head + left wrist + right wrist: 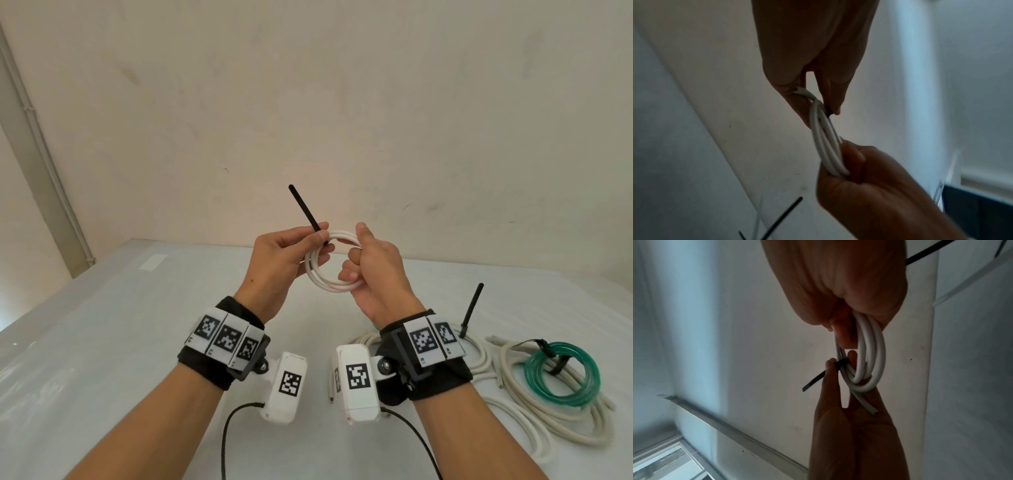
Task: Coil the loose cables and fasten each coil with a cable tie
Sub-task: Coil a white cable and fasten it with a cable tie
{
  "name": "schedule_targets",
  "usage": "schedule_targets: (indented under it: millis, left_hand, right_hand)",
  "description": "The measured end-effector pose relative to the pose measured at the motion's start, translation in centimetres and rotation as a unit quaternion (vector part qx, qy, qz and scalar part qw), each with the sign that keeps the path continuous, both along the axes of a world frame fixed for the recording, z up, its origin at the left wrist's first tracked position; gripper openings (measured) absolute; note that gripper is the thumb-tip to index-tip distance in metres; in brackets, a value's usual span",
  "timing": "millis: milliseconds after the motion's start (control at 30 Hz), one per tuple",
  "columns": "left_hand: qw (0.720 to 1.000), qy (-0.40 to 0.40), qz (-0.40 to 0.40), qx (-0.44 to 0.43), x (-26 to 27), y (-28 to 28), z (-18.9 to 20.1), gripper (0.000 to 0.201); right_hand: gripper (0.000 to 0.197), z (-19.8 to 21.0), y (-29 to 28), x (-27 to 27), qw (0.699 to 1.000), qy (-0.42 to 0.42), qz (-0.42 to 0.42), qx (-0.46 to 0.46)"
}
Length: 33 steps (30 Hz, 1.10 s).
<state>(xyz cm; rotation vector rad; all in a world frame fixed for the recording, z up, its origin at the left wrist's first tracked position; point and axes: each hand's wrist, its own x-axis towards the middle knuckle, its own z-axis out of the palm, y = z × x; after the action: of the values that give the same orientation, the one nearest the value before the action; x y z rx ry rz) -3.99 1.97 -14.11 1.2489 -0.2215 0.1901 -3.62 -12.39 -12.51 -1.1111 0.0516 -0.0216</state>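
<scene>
Pinching a black cable tie against the upper left arc of the white coil, the left hand has thumb and forefinger pressed together on the strap where it crosses the strands, its free tail jutting up and away from the coil. On the coil's right side the right hand has its fingers curled round the bundled loops, thumb up against the top arc. Both hands hold the coil in the air above the table. The likeliest trouble is the loops springing apart: one cut end of the cable pokes loose below the coil in the right wrist view, and if the right hand eases off before the tie is closed, the strands could slide out from under the strap. The tie could also twist in so small a pinch and miss its head, which I cannot see clearly. Below and right of the coil lie a green coil, already tied, and pale cables with another black tie standing up; to the coil's left the table offers bare room, and its far edge meets the wall behind.
</scene>
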Motion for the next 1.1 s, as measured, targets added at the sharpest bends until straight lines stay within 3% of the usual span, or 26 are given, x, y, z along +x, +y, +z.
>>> schedule_targets:
  millis: [267, 433, 600, 667, 767, 900, 967, 1100]
  left_hand:
    - [0.995, -0.067, 0.066, 0.035, 0.1, -0.7, -0.4, 0.019]
    - [0.997, -0.052, 0.045, 0.024, 0.1, -0.9, -0.6, 0.019]
    - [0.995, -0.055, 0.065, 0.056, 0.4, -0.7, -0.9, 0.016]
    - [0.994, -0.056, 0.07, 0.069, 0.5, -0.6, -1.0, 0.016]
    - [0.991, -0.06, 0.07, 0.096, 0.6, -0.5, -1.1, 0.015]
    - [0.981, -0.075, 0.031, 0.174, 0.6, -0.9, -1.5, 0.016]
    - [0.981, -0.068, 0.005, 0.181, 0.6, -0.8, -1.5, 0.018]
    - [0.982, -0.038, -0.039, 0.181, 0.6, -0.2, -1.2, 0.015]
  right_hand:
    - [0.026, 0.2, 0.2, -0.2, 1.0, -0.002, 0.002, -0.001]
    - [0.032, 0.0, -0.5, -0.2, 0.998, 0.013, 0.049, -0.023]
    - [0.038, -0.3, -0.6, -0.2, 0.993, 0.014, 0.079, -0.092]
    - [0.04, -0.3, -0.4, -0.1, 0.984, 0.014, 0.055, -0.168]
    - [0.04, -0.7, -0.2, 0.2, 0.917, -0.083, -0.043, -0.387]
    - [0.024, -0.6, 0.3, 0.1, 0.841, -0.271, -0.096, -0.459]
    - [0.021, -0.5, 0.2, 0.2, 0.83, -0.309, -0.112, -0.449]
    - [0.022, 0.2, -1.1, 0.4, 0.855, -0.325, -0.045, -0.401]
